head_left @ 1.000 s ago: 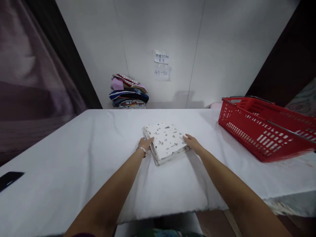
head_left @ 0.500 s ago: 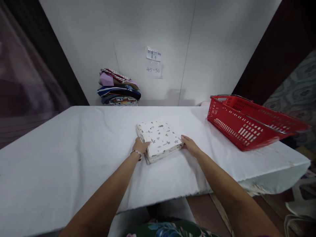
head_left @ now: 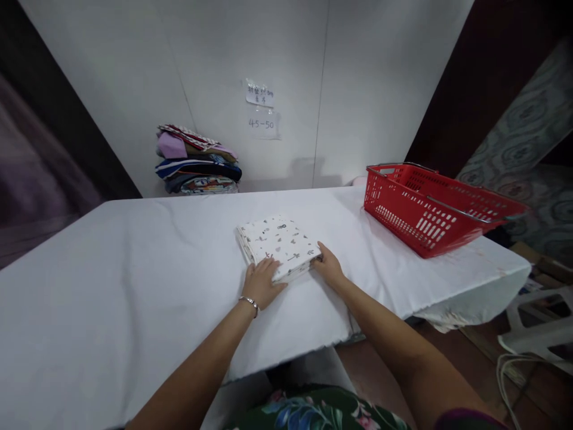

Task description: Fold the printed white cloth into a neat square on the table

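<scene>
A folded white cloth (head_left: 277, 243) with small dark prints lies on the white-covered table (head_left: 134, 269). My left hand (head_left: 262, 282), with a bracelet on the wrist, rests flat on the cloth's near left corner, fingers stretched out. At the cloth's near right corner is my right hand (head_left: 329, 267), its fingers touching the edge and lying fairly straight. Neither hand lifts the cloth.
A red plastic basket (head_left: 430, 206) with metal handles stands at the table's right end. A stack of folded coloured clothes (head_left: 197, 161) lies at the back left against the white wall, under paper notes (head_left: 262, 110). White stools (head_left: 537, 322) stand on the floor right.
The view has swung to the right. My left hand has slid from the cloth's left side onto its near corner, and my right hand stays at the right edge.
</scene>
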Tool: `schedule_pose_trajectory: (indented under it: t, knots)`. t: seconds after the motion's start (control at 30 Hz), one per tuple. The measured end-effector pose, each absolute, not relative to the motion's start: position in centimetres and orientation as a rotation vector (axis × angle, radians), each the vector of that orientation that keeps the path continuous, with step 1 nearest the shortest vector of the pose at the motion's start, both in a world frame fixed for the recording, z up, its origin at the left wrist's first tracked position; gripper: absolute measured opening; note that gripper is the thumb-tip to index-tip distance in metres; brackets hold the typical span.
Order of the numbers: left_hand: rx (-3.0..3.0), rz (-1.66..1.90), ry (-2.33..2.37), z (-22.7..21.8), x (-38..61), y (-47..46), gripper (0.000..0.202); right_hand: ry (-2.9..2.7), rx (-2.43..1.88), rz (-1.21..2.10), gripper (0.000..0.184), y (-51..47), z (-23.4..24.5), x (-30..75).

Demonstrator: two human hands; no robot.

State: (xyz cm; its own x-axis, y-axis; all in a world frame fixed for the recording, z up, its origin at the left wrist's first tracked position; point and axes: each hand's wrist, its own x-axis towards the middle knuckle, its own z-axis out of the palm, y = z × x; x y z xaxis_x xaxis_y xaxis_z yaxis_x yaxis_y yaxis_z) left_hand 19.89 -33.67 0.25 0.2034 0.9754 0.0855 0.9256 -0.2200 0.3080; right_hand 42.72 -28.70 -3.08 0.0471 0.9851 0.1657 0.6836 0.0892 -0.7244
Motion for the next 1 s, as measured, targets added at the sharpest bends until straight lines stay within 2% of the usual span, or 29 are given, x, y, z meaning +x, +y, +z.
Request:
schedule_pose_trajectory:
  t: [0.1, 0.2, 0.37, 0.8, 1.0]
  knots:
    - [2.260, 0.390, 1.821, 0.1, 19.3, -33.1, 0.042, -1.701, -1.671, 0.551, 0.068, -28.9, -2.9, 42.3]
    - [2.248, 0.412, 1.822, 0.1, 19.3, -32.8, 0.038, -1.762, -1.701, 0.495, 0.071, -29.4, -2.4, 42.0]
    - [2.284, 0.420, 1.850, -0.5, 19.7, -33.1, 0.039, -1.921, -1.844, 0.318, 0.077, -29.4, -1.3, 41.5]
    - [2.433, 0.376, 1.858, -1.1, 19.3, -33.5, 0.042, -1.981, -1.948, 0.225, 0.063, -29.6, -1.1, 43.6]
    - [2.468, 0.424, 1.871, -1.1, 19.9, -33.7, 0.043, -1.993, -1.869, 0.174, 0.073, -29.6, -0.8, 42.0]
